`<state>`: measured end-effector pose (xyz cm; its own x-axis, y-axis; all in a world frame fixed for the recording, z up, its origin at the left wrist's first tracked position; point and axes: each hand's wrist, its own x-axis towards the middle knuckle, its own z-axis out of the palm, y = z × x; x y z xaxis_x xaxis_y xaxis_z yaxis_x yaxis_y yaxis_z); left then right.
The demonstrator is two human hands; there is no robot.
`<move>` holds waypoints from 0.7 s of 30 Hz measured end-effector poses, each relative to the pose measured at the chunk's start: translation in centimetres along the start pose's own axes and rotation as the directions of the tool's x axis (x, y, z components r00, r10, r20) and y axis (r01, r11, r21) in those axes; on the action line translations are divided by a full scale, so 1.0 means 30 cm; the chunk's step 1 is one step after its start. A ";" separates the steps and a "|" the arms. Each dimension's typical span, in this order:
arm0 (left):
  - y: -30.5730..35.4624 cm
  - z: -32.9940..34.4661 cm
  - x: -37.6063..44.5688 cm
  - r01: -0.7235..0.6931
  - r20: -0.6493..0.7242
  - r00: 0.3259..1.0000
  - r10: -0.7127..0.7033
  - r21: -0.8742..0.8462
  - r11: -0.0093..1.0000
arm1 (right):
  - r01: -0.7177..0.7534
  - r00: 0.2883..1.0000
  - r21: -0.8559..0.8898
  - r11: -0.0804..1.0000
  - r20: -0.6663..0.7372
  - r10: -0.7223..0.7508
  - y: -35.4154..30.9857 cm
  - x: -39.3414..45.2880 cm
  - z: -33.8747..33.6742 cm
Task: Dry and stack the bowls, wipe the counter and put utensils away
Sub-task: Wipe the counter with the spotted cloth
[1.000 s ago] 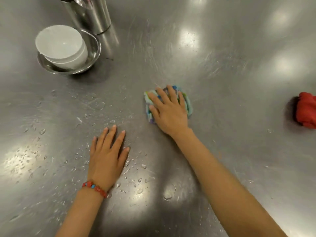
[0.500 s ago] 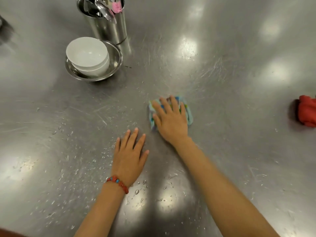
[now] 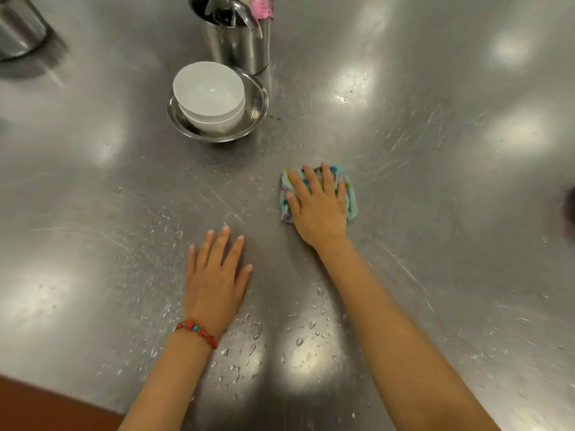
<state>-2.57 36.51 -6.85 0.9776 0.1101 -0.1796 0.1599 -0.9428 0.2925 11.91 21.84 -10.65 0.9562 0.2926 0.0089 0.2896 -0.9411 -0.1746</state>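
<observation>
Cloth (image 3: 320, 194) lies folded flat on the steel counter (image 3: 435, 213), in front and to the right of the stacked bowls. Your right hand (image 3: 319, 206) presses it with straight, spread fingers, not curled round it: likely for a broad wiping face. Your left hand (image 3: 214, 275) rests flat and empty near the cloth, apparently bracing you. Droplets (image 3: 308, 334) remain nearer you than the cloth. White bowls (image 3: 209, 94) sit nested in a metal bowl (image 3: 258, 104); utensil holder (image 3: 239, 45) just behind them.

White bowls (image 3: 209, 94) sit stacked in a steel bowl (image 3: 258, 101) on the wet counter (image 3: 435, 150), utensil holder (image 3: 239, 45) just behind.
</observation>
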 end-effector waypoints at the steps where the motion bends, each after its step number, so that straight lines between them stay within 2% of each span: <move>1: -0.012 0.002 -0.001 0.010 0.023 1.000 -0.010 -0.009 1.000 | 0.041 0.999 -0.005 0.999 -0.021 -0.042 -0.026 -0.071 0.006; 3: -0.030 0.011 0.000 0.009 0.048 0.999 -0.009 -0.015 1.000 | 0.080 0.997 -0.002 0.997 -0.018 -0.080 -0.062 -0.156 0.014; 5: -0.040 0.014 0.003 -0.006 0.077 0.997 0.006 -0.001 1.000 | 0.085 0.996 0.015 0.996 0.001 -0.085 -0.059 -0.113 0.011; 12: -0.058 0.021 0.007 -0.017 0.073 0.997 0.013 0.049 0.999 | -0.078 0.997 0.017 0.997 0.008 0.078 -0.066 0.355 0.012; 17: -0.071 0.020 0.004 -0.083 0.004 0.997 0.082 0.065 0.994 | 0.018 0.997 -0.010 1.000 -0.075 -0.019 -0.069 0.191 0.032; 21: -0.101 0.010 0.002 -0.117 0.006 0.993 0.117 0.063 0.991 | -0.043 0.996 -0.005 0.999 -0.077 0.042 -0.090 0.164 0.032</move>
<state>-3.05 39.26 -8.03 0.9887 -0.0032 -0.1499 0.0350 -0.9672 0.2517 15.79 25.99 -11.07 0.9680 0.2388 0.0776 0.2488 -0.9535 -0.1700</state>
